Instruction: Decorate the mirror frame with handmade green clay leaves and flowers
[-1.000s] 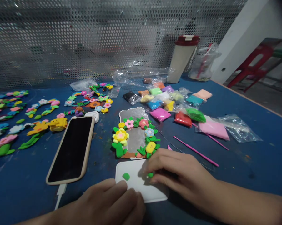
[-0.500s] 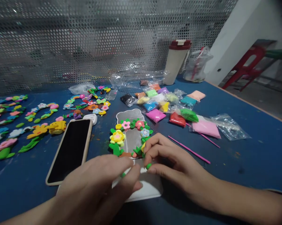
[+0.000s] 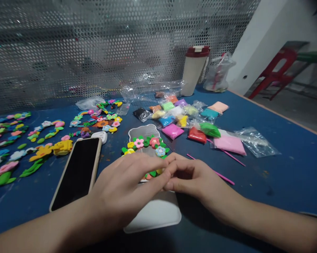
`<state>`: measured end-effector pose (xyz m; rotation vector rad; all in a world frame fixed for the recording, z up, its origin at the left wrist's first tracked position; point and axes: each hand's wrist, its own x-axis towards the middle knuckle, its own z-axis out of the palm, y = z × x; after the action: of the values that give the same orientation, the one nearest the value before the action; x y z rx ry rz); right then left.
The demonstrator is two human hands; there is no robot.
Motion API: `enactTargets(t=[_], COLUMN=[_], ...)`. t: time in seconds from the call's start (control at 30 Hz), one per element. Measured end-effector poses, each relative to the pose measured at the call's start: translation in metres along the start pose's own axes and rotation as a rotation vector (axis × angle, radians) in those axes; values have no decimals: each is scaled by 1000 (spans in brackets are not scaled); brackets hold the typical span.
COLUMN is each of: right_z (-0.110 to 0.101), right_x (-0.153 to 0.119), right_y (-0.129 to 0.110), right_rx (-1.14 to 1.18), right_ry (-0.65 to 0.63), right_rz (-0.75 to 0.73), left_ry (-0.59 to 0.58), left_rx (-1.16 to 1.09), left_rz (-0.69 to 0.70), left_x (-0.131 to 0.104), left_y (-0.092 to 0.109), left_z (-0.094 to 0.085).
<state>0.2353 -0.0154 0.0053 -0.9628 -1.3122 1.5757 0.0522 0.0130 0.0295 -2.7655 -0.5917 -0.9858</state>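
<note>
My left hand [image 3: 132,179] reaches over the lower part of a small flip mirror [image 3: 146,131], its thumb and fingers closed. Its fingertips meet those of my right hand [image 3: 194,175], which is pinched shut. The small piece of green clay that my right fingers held half a second ago is now hidden where the fingertips meet. Around the mirror glass runs a border of clay flowers [image 3: 138,143] and green leaves, partly covered by my left hand. Below my hands, the mirror's white base [image 3: 157,212] lies flat on the table.
To the left lies a phone [image 3: 76,172] beside several clay flower wreaths [image 3: 46,130] and a white earphone case [image 3: 102,136]. Beyond the mirror are several bags of coloured clay [image 3: 173,131], pink sticks [image 3: 225,177] and a tumbler [image 3: 192,72]. A perforated metal panel [image 3: 95,45] stands behind.
My left hand has moved right and up until its fingertips touch my right hand's. It now covers part of the flower border, and the green clay has gone out of sight.
</note>
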Motion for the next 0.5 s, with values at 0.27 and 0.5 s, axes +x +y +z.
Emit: enactTargets(t=[0.27, 0.5], right_z=[0, 2], right_x=[0, 1], right_y=[1, 2], right_rx=[111, 116], right_ry=[-7, -78], right_rz=[70, 17], left_ry=[-29, -17], left_rx=[-47, -151], left_rz=[-128, -120], left_x=[-1, -2], left_y=[-7, -8], left_z=[-8, -10])
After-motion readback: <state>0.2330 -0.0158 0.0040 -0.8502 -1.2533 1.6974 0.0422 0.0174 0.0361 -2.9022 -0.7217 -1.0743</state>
